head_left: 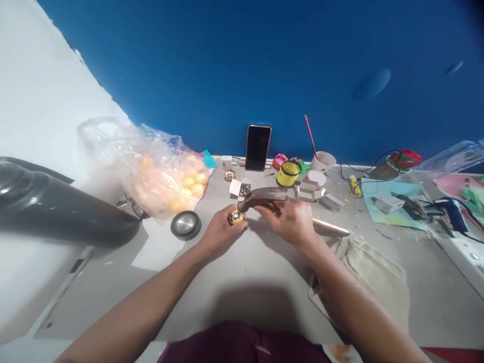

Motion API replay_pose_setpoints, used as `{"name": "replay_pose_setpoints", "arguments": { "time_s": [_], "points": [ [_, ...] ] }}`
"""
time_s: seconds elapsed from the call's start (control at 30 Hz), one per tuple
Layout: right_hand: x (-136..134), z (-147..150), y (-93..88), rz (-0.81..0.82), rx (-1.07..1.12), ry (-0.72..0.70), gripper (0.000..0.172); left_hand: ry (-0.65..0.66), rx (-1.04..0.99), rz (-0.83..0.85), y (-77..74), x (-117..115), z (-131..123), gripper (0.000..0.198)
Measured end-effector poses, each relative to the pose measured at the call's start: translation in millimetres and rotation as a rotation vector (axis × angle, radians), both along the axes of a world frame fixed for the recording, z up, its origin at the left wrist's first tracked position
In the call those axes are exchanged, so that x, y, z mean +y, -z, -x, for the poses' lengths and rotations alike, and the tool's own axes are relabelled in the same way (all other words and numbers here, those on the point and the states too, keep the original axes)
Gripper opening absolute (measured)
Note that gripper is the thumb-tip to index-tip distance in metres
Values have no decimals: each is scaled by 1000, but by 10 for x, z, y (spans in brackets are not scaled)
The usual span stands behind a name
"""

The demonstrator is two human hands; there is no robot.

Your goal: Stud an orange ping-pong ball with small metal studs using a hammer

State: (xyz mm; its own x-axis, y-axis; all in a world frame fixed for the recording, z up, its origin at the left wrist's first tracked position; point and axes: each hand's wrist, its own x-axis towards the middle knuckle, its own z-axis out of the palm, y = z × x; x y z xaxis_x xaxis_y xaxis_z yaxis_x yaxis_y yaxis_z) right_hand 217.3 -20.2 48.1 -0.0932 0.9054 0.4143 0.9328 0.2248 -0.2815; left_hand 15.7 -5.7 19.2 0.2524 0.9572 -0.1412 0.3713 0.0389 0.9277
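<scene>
My left hand (222,227) is closed around a small yellow ball (236,217) dotted with shiny metal studs. Wrapped in my right hand (291,219) is a claw hammer (260,195), its copper-coloured handle running out to the right. The hammer's striking face is right over the ball; I cannot tell whether it touches. Just behind sits a small open white box (244,190) full of dark shiny studs or tacks. A small round dish (229,175) of similar shiny bits lies farther back.
At the left are a clear bag (159,174) of yellow-orange balls, a round black-rimmed lid (185,225) and a large dark cylinder (60,204). A phone (258,147) leans on the blue wall. Cups, a yellow tub (288,173) and a beige cloth (374,272) stand or lie rightward.
</scene>
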Motion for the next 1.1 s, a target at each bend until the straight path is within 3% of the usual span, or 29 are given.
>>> {"name": "replay_pose_setpoints", "arguments": {
  "time_s": [0.17, 0.3, 0.4, 0.73, 1.1],
  "points": [
    [114, -81, 27, 139, -47, 174, 43, 11, -111, 58, 29, -7, 29, 38],
    [234, -139, 166, 218, -74, 206, 24, 53, -43, 15, 45, -19, 35, 36],
    [302, -190, 252, 217, -75, 232, 21, 76, 24, -26, 54, -29, 30, 28],
    [355, -274, 346, 242, -80, 171, 18, 89, 68, -91, 72, -16, 60, 11],
    [376, -311, 302, 212, -71, 18, 16, 39, 53, -115, 89, 22, 91, 9]
  ]
}}
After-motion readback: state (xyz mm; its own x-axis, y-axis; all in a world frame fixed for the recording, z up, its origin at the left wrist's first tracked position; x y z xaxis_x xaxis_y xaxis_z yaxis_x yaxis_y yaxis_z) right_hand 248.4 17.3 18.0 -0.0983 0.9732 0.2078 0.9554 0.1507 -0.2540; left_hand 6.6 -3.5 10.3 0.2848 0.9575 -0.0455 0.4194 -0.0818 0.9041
